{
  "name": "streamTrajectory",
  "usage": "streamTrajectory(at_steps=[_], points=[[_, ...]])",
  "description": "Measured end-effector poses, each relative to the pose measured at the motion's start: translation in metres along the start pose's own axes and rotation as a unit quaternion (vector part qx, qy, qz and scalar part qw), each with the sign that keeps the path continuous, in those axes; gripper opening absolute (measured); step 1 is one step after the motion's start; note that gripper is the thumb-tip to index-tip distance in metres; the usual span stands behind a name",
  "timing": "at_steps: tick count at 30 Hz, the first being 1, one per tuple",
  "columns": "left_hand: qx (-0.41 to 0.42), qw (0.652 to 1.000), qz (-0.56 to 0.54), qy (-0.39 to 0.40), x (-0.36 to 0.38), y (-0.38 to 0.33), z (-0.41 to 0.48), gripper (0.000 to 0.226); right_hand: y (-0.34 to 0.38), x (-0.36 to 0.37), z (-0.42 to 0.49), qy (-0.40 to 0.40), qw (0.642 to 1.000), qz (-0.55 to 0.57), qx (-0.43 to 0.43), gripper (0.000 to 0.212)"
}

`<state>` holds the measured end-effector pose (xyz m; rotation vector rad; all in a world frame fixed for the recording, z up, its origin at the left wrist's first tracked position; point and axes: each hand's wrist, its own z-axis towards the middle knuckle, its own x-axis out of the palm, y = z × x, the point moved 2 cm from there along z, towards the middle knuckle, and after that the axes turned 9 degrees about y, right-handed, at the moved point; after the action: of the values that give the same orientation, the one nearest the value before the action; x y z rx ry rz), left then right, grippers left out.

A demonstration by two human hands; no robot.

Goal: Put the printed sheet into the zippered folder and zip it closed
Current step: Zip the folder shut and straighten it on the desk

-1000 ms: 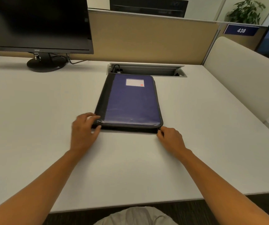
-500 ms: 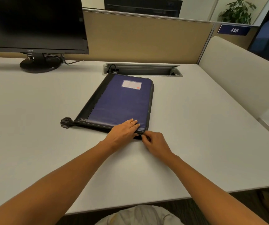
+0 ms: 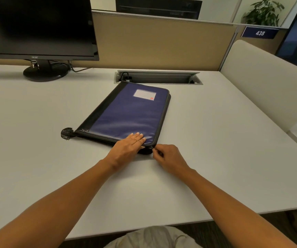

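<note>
The zippered folder (image 3: 126, 115), blue with a black spine and a white label, lies closed and turned at an angle on the white desk (image 3: 215, 140). My left hand (image 3: 128, 146) presses flat on its near right corner, fingers straight. My right hand (image 3: 169, 156) pinches the small metal zipper pull (image 3: 151, 148) at that same corner. A black tab (image 3: 66, 133) sticks out from the folder's near left corner. The printed sheet is not visible.
A black monitor (image 3: 36, 27) on a round stand (image 3: 45, 71) occupies the back left. A cable tray slot (image 3: 158, 78) opens in the desk behind the folder. Beige partitions (image 3: 162, 43) wall the back and right sides.
The folder has swung from square to angled leftward. My left hand moved from the near left corner to the near right corner. My right hand stays at the zipper pull.
</note>
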<state>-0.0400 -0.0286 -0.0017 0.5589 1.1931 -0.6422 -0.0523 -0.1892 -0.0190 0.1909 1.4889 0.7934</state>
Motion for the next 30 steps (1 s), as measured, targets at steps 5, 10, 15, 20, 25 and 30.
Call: streamTrajectory(at_steps=[5, 10, 15, 20, 25, 30], points=[[-0.003, 1.0, -0.01, -0.019, -0.003, 0.007, -0.01, 0.053, 0.0, -0.001, 0.006, -0.002, 1.0, -0.004, -0.012, 0.03], [-0.004, 0.999, -0.034, -0.006, -0.006, 0.015, -0.021, 0.049, -0.002, 0.0, 0.015, -0.001, 1.0, -0.009, 0.002, 0.034], [-0.003, 1.0, -0.013, -0.008, -0.009, 0.021, -0.03, 0.034, 0.0, 0.008, 0.023, 0.024, 0.999, -0.043, 0.019, 0.034], [0.025, 0.999, 0.032, -0.036, -0.007, 0.024, -0.032, 0.015, 0.0, 0.015, 0.025, 0.036, 0.996, -0.075, 0.036, 0.031], [-0.042, 0.999, -0.009, 0.01, -0.004, 0.018, -0.035, 0.049, 0.003, 0.02, 0.024, 0.063, 0.993, -0.091, 0.026, 0.027], [-0.116, 0.992, 0.014, 0.055, 0.0, 0.01, -0.022, 0.05, 0.009, 0.019, 0.02, 0.077, 0.994, -0.078, -0.002, 0.026]])
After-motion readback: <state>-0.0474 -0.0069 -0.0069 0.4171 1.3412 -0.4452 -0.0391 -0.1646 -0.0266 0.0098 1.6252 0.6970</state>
